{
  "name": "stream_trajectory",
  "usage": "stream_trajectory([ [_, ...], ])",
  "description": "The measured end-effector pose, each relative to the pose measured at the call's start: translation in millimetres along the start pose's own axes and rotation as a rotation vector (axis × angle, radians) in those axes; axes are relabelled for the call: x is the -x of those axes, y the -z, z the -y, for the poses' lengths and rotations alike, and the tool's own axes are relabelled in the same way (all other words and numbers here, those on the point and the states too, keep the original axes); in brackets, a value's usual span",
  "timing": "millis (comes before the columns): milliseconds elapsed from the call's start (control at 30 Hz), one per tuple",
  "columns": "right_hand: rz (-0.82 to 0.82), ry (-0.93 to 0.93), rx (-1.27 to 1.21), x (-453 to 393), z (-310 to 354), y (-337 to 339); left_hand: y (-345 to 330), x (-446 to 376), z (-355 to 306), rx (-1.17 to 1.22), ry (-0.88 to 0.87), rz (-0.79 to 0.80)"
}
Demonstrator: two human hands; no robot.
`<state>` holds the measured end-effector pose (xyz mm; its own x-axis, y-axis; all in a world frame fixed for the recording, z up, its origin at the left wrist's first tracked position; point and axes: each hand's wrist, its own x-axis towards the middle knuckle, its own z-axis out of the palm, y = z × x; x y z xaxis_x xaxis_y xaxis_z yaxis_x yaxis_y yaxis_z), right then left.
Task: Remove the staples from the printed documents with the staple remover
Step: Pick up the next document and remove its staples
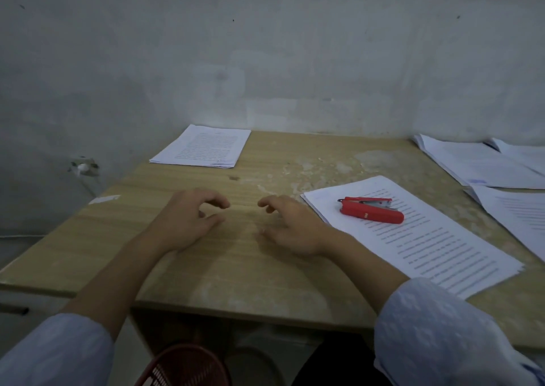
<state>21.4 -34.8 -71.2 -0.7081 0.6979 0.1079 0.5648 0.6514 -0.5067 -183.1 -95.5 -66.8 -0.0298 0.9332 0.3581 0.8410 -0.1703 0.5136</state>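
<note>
Red staple remover (372, 210) flat atop printed document stack (436, 247), right of centre.

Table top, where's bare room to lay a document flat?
Bare wood lies between the far-left stack and the near document holding the red staple remover, beyond both hands. The right edge is crowded with overlapping papers.

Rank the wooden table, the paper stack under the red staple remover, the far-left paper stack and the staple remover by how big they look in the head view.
1. Wooden table
2. Paper stack under the remover
3. Far-left paper stack, though it lies farther off, so its true size may match the other stack
4. Red staple remover
</note>
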Motion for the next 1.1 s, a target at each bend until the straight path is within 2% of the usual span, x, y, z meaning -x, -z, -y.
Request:
stream_trajectory([
  [267, -0.099, -0.072, 0.077, 34, -53, 60, -67, -43, -65, 0.084, -0.052, 0.026],
  [333, -0.144, -0.135, 0.164, 42, -77, 71, -87, -52, -77, 0.065, 0.014, 0.048],
  [467, -0.172, -0.243, 0.239, 58, -118, 76, -120, -67, -95, -0.116, 0.290, 0.151],
  [600, -0.245, -0.263, 0.185, 65, -132, 64, -132, -75, -100, -0.203, 0.363, 0.145],
  [867, -0.297, -0.241, 0.215, 52, -125, 51, -120, -76, -93, 0.141, 0.372, -0.020],
  [1000, -0.303, -0.242, 0.213, 52, -126, 51, -123, -75, -97, 0.431, 0.313, -0.116],
  [1100, -0.310, -0.246, 0.215, 53, -127, 51, -123, -77, -101, 0.649, 0.381, -0.178],
])
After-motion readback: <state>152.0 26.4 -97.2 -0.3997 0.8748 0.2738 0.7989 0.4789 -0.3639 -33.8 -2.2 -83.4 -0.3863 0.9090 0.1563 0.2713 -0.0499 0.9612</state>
